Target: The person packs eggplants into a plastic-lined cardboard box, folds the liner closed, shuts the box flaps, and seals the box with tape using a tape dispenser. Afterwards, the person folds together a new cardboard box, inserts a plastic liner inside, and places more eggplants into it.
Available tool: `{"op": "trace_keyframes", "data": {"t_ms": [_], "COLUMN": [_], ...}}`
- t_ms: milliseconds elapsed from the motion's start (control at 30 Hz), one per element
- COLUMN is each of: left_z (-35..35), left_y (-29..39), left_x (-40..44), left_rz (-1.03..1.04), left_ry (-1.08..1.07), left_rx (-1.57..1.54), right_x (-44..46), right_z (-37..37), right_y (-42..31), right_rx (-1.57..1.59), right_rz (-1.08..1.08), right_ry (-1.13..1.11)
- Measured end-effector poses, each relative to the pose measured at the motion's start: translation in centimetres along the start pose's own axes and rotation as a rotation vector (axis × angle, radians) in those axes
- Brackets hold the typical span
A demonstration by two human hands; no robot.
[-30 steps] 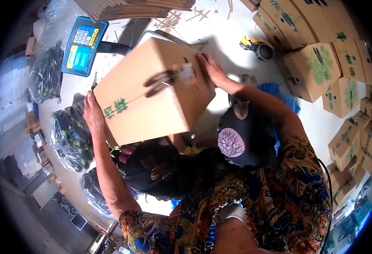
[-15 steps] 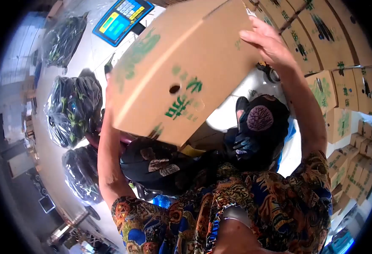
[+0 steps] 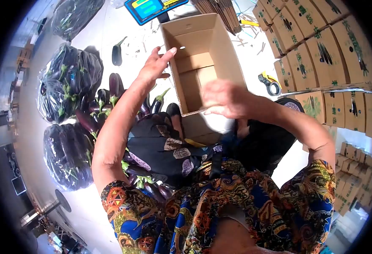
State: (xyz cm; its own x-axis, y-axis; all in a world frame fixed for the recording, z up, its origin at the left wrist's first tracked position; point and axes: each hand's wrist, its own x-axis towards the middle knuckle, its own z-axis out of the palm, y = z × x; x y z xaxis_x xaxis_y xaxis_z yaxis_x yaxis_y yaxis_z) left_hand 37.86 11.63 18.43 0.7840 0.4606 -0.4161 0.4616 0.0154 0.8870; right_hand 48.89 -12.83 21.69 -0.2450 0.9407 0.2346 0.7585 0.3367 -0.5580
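Observation:
An open cardboard box (image 3: 232, 55) stands upright on the floor in front of me, its inner bottom showing. My left hand (image 3: 156, 64) is at the box's left rim, fingers apart and not wrapped round anything. Over the near right part of the box is my right hand (image 3: 226, 99), smeared by motion, so its fingers cannot be made out. Loose purple eggplants (image 3: 116, 86) lie in a heap to the left of my legs. One eggplant (image 3: 117, 53) lies apart on the floor, left of the box.
Clear plastic bags of eggplants (image 3: 69, 80) line the left side. Beyond the box are a blue scale display (image 3: 152, 8) and folded cardboard (image 3: 220, 15). A tape dispenser (image 3: 273, 86) lies to the right, before stacked printed cartons (image 3: 300, 63). Scraps litter the floor.
The box, held up and tilted between both hands before, now rests upright on the floor with its open top facing me. Both hands have shifted, the right one down to the near side.

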Motion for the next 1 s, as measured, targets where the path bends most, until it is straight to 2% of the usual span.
{"op": "trace_keyframes", "data": {"t_ms": [67,100,133,233,300,333,433,500,567,600,667,700,733,800,867,900,967,1000], "left_z": [0.3,0.6,0.8,1.1,1.0,0.2,-0.5,0.8,1.9,2.1,2.2,2.5,3.2,4.8,6.7,7.7,9.1,9.6], "left_y": [-0.6,-0.6,-0.4,0.2,0.0,-2.4,-4.2,-6.3,-8.1,-8.8,-9.7,-10.7,-12.3,-12.0,-15.2,-16.8,-19.0,-19.2], "left_x": [0.6,0.5,0.3,-0.1,-0.5,1.3,0.9,0.8,0.6,0.5,0.3,1.0,2.3,2.6,5.0,5.7,6.4,6.7], "left_rz": [-0.025,-0.022,-0.027,-0.028,-0.025,0.025,0.027,0.031,0.076,0.067,0.058,0.063,0.070,0.118,0.192,0.168,0.084,0.033], "left_ry": [0.023,0.043,0.039,0.034,0.067,0.102,0.015,0.083,0.216,0.248,0.310,0.320,0.330,0.362,0.297,0.250,0.164,0.120], "left_rx": [0.005,0.017,-0.005,-0.066,-0.124,-0.112,-0.466,-0.690,-0.601,-0.441,-0.119,-0.144,-0.169,-0.196,-0.307,-0.366,-0.454,-0.483], "right_x": [0.6,1.0,0.7,-0.8,-1.0,-1.3,-3.0,-5.1,-6.7,-7.2,-7.1,-7.4,-8.1,-7.9,-7.0,-6.1,-6.0,-6.1], "right_z": [-1.2,-3.0,-2.7,-1.2,-1.3,-1.2,-2.4,-3.0,-1.8,-1.3,0.3,1.4,3.5,6.0,9.7,12.3,13.6,13.1], "right_y": [0.7,1.3,2.8,10.1,11.9,12.6,10.9,12.0,13.8,14.4,16.0,16.9,18.4,20.1,21.2,21.5,21.7,22.3], "right_rx": [-0.297,-0.482,-0.685,-0.119,0.359,0.602,0.814,0.929,0.967,0.918,0.889,0.877,0.862,0.899,0.973,1.023,1.010,0.945], "right_rz": [0.138,0.135,0.421,1.075,1.171,1.205,1.179,1.252,1.332,1.378,1.383,1.382,1.262,1.269,1.199,1.126,1.070,1.082], "right_ry": [0.294,0.266,0.506,0.583,0.575,0.557,0.684,0.684,0.733,0.650,0.627,0.635,0.688,0.665,0.715,0.772,0.731,0.637]}}
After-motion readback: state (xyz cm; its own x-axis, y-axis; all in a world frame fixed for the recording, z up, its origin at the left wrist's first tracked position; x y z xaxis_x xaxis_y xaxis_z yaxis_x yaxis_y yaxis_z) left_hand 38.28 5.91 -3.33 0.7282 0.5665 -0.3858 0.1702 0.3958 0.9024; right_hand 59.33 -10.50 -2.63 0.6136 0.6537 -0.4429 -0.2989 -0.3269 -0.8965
